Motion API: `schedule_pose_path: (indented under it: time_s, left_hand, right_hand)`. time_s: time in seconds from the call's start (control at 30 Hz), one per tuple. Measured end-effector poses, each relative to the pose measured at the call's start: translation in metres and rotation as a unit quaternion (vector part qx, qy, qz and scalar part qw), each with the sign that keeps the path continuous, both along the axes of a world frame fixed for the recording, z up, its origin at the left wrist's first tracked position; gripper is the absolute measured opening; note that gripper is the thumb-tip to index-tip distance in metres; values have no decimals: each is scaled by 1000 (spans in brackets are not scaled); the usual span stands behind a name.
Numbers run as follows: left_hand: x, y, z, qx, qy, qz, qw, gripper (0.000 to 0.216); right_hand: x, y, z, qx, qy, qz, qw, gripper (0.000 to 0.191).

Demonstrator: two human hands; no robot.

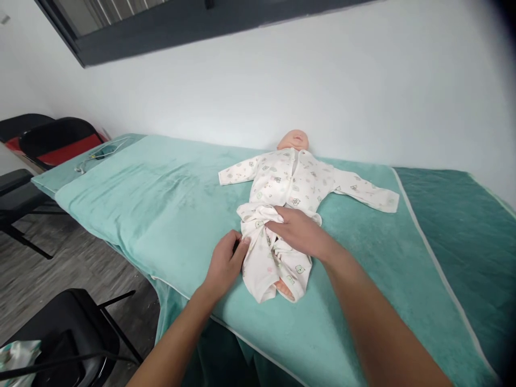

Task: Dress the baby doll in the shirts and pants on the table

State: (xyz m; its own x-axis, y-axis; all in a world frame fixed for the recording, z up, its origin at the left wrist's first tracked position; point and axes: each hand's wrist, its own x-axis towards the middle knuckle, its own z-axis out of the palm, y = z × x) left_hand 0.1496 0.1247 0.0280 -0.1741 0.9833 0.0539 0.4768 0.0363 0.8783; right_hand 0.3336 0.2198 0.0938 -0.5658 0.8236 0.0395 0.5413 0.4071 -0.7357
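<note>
Baby doll (293, 140) on its back, centre to upper centre of frame, head nearest the wall, on the teal-covered worktop (173, 209). White printed top (274, 174) on its torso, sleeves spread to both sides. Matching printed pants (262, 271) at centre, waist bunched up, legs toward the lower edge; a bit of doll skin shows at one leg opening.

Right hand (301, 231) over the bunched waist, thumb and fingers clamped on the pants fabric. Left hand (223, 264) at the pants' left edge, fingers curled, thumb against the cloth; cannot tell whether they grip it.

White cable (85, 161) on the worktop, upper left. Black chair (72, 333) lower left, bearing a packet (22, 355).
</note>
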Motion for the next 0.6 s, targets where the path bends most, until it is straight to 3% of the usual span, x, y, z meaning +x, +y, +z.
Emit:
schedule_pose_path:
  time_s: [0.3,0.6]
  left_hand:
    - [0,29,-1,57,28,61,996,30]
    - [-6,64,-4,104,75,60,990,27]
  right_hand:
    - [7,-3,7,-64,11,44,997,19]
    - [2,-4,4,-22,29,1,999,13]
